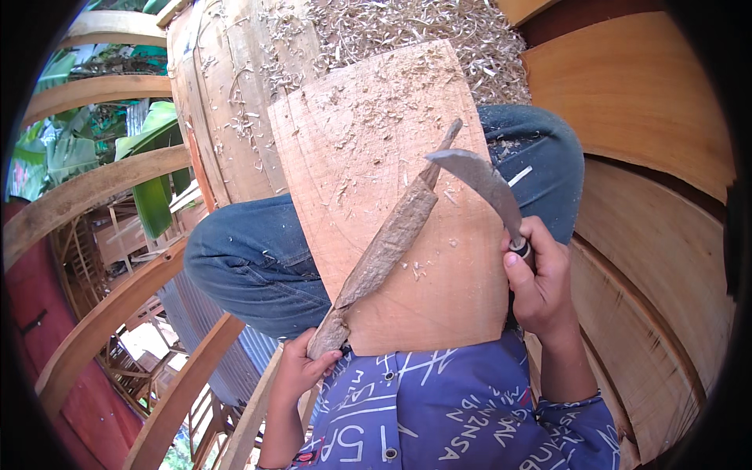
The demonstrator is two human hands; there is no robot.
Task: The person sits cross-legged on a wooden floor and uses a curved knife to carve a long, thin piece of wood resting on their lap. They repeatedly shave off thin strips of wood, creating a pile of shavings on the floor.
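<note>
My right hand (pixel 540 274) is closed round the short handle of a sickle (pixel 482 178), its curved grey blade pointing up and to the left. With my left hand (pixel 300 366) I grip the near end of a rough, bark-covered stick (pixel 392 235). The stick slants up and to the right over a wide, pale wooden board (pixel 439 290) resting across my lap. Its far end narrows to a thin tip close to the blade's point; whether blade and stick touch, I cannot tell. Crumbs and small chips are scattered on the board.
My bent legs in jeans (pixel 251 258) lie under the board. Curly wood shavings (pixel 423 23) cover the plank floor (pixel 243 157) beyond. Wide wooden planks (pixel 642 211) line the right side. Curved wooden rails (pixel 110 176) stand at left, with banana leaves and metal sheets outside.
</note>
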